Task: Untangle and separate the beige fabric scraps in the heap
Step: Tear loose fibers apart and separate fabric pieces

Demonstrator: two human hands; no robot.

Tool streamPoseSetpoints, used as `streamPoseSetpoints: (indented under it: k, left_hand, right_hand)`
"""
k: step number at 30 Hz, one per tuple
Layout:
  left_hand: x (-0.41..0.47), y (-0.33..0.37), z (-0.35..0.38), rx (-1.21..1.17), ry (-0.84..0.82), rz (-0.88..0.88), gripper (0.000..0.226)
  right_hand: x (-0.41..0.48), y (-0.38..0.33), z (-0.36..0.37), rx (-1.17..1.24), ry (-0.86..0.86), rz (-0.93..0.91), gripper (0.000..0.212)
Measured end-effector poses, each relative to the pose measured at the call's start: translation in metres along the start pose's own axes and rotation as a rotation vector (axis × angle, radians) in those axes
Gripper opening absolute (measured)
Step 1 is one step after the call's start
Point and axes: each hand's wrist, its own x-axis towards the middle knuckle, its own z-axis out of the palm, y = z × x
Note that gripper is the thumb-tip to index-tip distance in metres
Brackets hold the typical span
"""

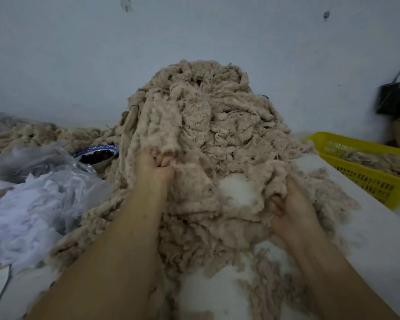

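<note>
A tall heap of tangled beige fabric scraps (208, 116) rises against the wall at the middle of the white table (367, 227). My left hand (156, 165) grips a fluffy beige strip (164, 125) at the heap's front left, fingers curled into it. My right hand (291, 209) grips a wide beige scrap (217, 181) at the heap's lower right edge. This scrap stretches between both hands, and a hole in it shows white. Loose beige strips lie on the table in front of the heap.
A yellow slotted basket (365, 172) with beige scraps stands at the right. Clear plastic bags with white fabric (30, 204) lie left, a blue-rimmed bowl (97, 154) of dark pieces behind them. More beige scraps (32, 135) lie far left. A black bag (395, 98) hangs right.
</note>
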Motion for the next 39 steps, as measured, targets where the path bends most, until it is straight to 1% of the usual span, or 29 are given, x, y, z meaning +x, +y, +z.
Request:
streamPoseSetpoints:
  k: [1,3,4,6,7,9,10,11,13,14,16,17,18,19,21,22,23,24,26,28,29,30,31,32,34,36,37,38,39]
  left_hand:
    - [-0.002,0.002,-0.003,0.054,0.000,0.032,0.045]
    - [-0.016,-0.008,-0.004,0.216,-0.088,-0.021,0.041]
    - [-0.026,-0.019,-0.005,0.376,-0.147,-0.071,0.050]
    - [-0.046,-0.046,-0.012,0.830,-0.311,-0.133,0.080]
    - [-0.058,-0.057,-0.017,1.053,-0.422,-0.145,0.085]
    - [-0.078,-0.073,-0.023,1.406,-0.630,-0.120,0.078]
    - [-0.083,-0.077,-0.025,1.536,-0.678,-0.072,0.072]
    - [-0.082,-0.078,-0.028,1.653,-0.694,-0.008,0.064]
    - [-0.076,-0.077,-0.032,1.829,-0.748,0.065,0.046]
    - [-0.074,-0.075,-0.035,1.886,-0.791,0.066,0.045]
    - [-0.072,-0.072,-0.042,1.950,-0.801,0.025,0.050]
    - [-0.071,-0.070,-0.044,1.968,-0.778,0.018,0.046]
    - [-0.069,-0.068,-0.047,1.986,-0.738,0.060,0.038]
    - [-0.064,-0.064,-0.048,2.021,-0.666,0.170,0.028]
    - [-0.050,-0.049,-0.048,2.112,-0.401,0.480,0.010]
    - [-0.043,-0.041,-0.048,2.096,-0.264,0.587,0.007]
    - [-0.036,-0.036,-0.049,2.033,-0.173,0.627,0.007]
    - [-0.029,-0.032,-0.050,1.969,-0.112,0.607,0.009]
    - [-0.017,-0.023,-0.052,1.887,0.034,0.533,0.011]
    - [-0.009,-0.004,-0.055,1.641,0.224,0.479,0.020]
    - [-0.008,0.007,-0.058,1.535,0.297,0.491,0.026]
    - [-0.009,0.015,-0.058,1.535,0.322,0.504,0.028]
    - [-0.012,0.016,-0.056,1.585,0.286,0.498,0.025]
    - [-0.019,0.009,-0.051,1.609,0.160,0.445,0.021]
    - [-0.033,-0.017,-0.038,1.756,-0.193,0.304,0.030]
    - [-0.052,-0.044,-0.027,1.867,-0.480,0.292,0.046]
    - [-0.060,-0.053,-0.026,1.840,-0.541,0.318,0.055]
    - [-0.068,-0.058,-0.025,1.761,-0.543,0.327,0.062]
    - [-0.075,-0.060,-0.026,1.653,-0.541,0.282,0.062]
  right_hand:
    - [0.000,-0.002,-0.002,0.003,0.012,-0.005,0.027]
    - [0.001,0.001,-0.002,-0.046,-0.031,0.006,0.022]
    - [0.001,0.006,-0.002,-0.083,-0.064,0.021,0.023]
    - [-0.002,0.015,0.004,-0.114,-0.147,0.021,0.032]
    - [-0.004,0.016,0.007,-0.116,-0.196,0.008,0.040]
    - [-0.006,0.015,0.010,-0.115,-0.258,0.016,0.055]
    - [-0.006,0.013,0.009,-0.104,-0.252,0.039,0.059]
    - [-0.005,0.012,0.007,-0.077,-0.228,0.060,0.060]
    - [-0.001,0.007,0.003,-0.001,-0.207,0.064,0.053]
    - [0.000,0.005,0.002,0.021,-0.204,0.066,0.050]
    - [0.003,0.001,0.002,0.024,-0.188,0.071,0.049]
    - [0.004,0.001,0.002,0.033,-0.171,0.068,0.048]
    - [0.006,0.001,0.002,0.066,-0.150,0.067,0.045]
    - [0.007,0.002,0.001,0.116,-0.112,0.070,0.040]
    - [0.007,0.005,0.000,0.167,-0.013,0.070,0.024]
    - [0.005,0.007,0.001,0.157,-0.008,0.070,0.019]
    - [0.004,0.010,0.002,0.138,-0.025,0.073,0.021]
    - [0.002,0.013,0.004,0.110,-0.043,0.077,0.023]
    - [-0.001,0.014,0.006,0.007,-0.035,0.067,0.019]
    - [0.003,0.007,-0.001,-0.155,0.040,0.022,0.018]
    - [0.009,0.004,-0.008,-0.201,0.097,-0.008,0.017]
    - [0.013,0.000,-0.012,-0.191,0.144,-0.031,0.012]
    - [0.017,0.000,-0.014,-0.167,0.170,-0.042,0.011]
    - [0.017,0.002,-0.011,-0.151,0.165,-0.038,0.015]
    - [0.012,0.013,0.003,-0.150,0.039,-0.014,0.029]
    - [0.005,0.025,0.007,-0.256,-0.060,-0.043,0.045]
    - [0.001,0.027,0.006,-0.334,-0.077,-0.091,0.048]
    - [-0.003,0.025,0.005,-0.425,-0.093,-0.150,0.042]
    - [-0.007,0.024,0.005,-0.527,-0.118,-0.227,0.028]
